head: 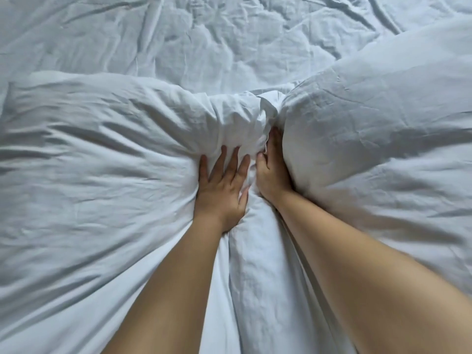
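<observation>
Your left hand (222,190) presses the white duvet (102,162), fingers spread; your right hand (272,172) is buried in its folds, grip unclear.

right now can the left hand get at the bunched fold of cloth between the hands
Probably yes: the left hand presses the bedding right beside the bunched fold, with nothing between.

The duvet (102,175) under the left hand (222,186) is plain white, with no print or stripe, and its creases shade to a pale grey-blue. The bunched fold (252,129) just beyond both hands is the brightest white. The puffed bulge (370,129) beside the right hand (273,172) is the same unpatterned white, faintly bluish. The crumpled sheet (204,42) farther beyond the hands is also white, with soft grey shadows in its wrinkles.
</observation>
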### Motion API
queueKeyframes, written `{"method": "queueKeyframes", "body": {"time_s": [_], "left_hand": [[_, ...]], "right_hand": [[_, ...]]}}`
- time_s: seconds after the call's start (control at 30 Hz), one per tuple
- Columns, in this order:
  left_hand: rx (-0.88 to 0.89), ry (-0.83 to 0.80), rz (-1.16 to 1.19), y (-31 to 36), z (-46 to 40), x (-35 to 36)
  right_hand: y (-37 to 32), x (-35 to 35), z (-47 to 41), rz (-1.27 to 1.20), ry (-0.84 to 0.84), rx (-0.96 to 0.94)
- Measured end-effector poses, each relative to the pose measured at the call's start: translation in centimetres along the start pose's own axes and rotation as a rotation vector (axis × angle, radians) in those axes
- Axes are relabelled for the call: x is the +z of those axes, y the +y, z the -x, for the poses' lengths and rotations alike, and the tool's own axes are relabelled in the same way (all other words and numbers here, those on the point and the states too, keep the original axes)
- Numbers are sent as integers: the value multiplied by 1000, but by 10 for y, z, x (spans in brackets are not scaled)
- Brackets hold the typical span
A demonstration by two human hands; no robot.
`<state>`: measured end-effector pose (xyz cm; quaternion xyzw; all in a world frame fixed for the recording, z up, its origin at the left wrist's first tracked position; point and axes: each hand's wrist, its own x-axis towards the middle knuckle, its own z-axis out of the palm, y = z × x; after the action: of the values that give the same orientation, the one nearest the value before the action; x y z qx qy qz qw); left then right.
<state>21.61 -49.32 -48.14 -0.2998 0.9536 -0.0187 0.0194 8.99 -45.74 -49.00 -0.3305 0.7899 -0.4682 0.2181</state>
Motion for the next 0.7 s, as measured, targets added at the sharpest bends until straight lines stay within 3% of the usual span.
{"method": "queueKeyframes", "body": {"time_s": [0.1,0.23,0.33,0.53,0.7], "left_hand": [[-18,-123,-11,0,-2,-7],[-50,-169,-15,5,6,-20],[-120,-157,20,17,28,-35],[-172,-294,178,48,107,-68],[-152,-299,135,80,187,-86]], "right_hand": [[-3,-5,1,54,-41,-36],[-8,-21,30,110,-98,-52],[-19,-33,72,38,-142,0],[-37,-57,161,13,-130,166],[-45,-73,260,-34,-148,276]]}}
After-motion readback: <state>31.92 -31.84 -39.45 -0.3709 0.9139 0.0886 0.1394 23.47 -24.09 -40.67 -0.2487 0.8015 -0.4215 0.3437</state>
